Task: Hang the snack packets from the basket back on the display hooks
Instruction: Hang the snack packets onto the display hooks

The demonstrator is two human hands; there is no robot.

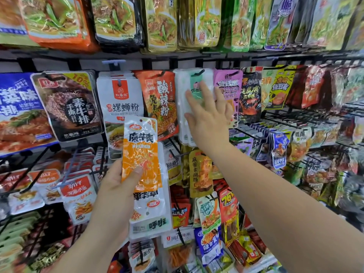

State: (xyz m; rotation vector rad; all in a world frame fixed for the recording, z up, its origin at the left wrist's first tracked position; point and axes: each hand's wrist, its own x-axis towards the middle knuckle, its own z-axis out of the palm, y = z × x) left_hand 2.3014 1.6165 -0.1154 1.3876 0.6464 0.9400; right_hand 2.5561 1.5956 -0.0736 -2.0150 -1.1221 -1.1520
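My left hand (120, 182) grips a small stack of snack packets, an orange one (140, 146) in front and a white one (151, 213) upside down behind it, held up before the rack. My right hand (208, 117) is spread with straight fingers against a white and mint packet (194, 83) that hangs on a black hook (199, 72) in the middle row. The basket is out of view.
A black wire rack (197, 60) fills the view, with packets crowding its hooks in rows. An orange noodle packet (157, 101) hangs left of the white one, a purple packet (228, 83) right of it. Bare hooks (252, 133) stick out lower right.
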